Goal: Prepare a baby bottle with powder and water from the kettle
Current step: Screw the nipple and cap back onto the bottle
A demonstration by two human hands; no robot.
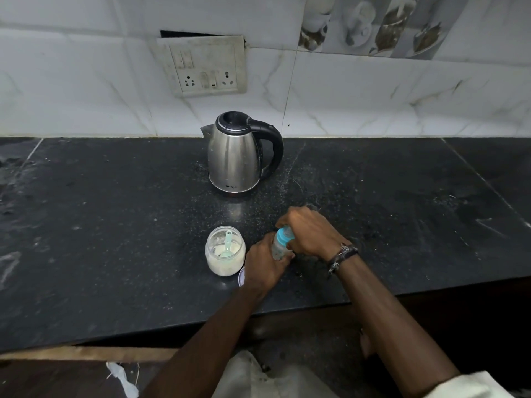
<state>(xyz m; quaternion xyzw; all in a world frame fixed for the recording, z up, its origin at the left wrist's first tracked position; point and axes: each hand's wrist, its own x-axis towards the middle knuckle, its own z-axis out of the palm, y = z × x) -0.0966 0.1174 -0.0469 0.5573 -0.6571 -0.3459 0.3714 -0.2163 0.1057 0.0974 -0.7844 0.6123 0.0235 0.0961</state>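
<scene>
the baby bottle [280, 245] stands on the dark counter [115, 225] beside the open powder jar [225, 250], kettle [240, 153] behind. the left hand [264, 264] grips its body; the right hand [311, 232] curls around the blue cap [284, 234]. a hard twist could tip it toward the jar. the fingers hide the bottle's contents, and the jar lid [242, 277] barely shows.

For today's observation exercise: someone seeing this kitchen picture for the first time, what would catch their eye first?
Likely the shiny steel kettle with a black handle, upright at the back of the dark stone counter. Next, the two hands near the front edge: the left hand grips a clear baby bottle, the right hand its blue cap. Left of them stands an open jar of pale powder.
</scene>
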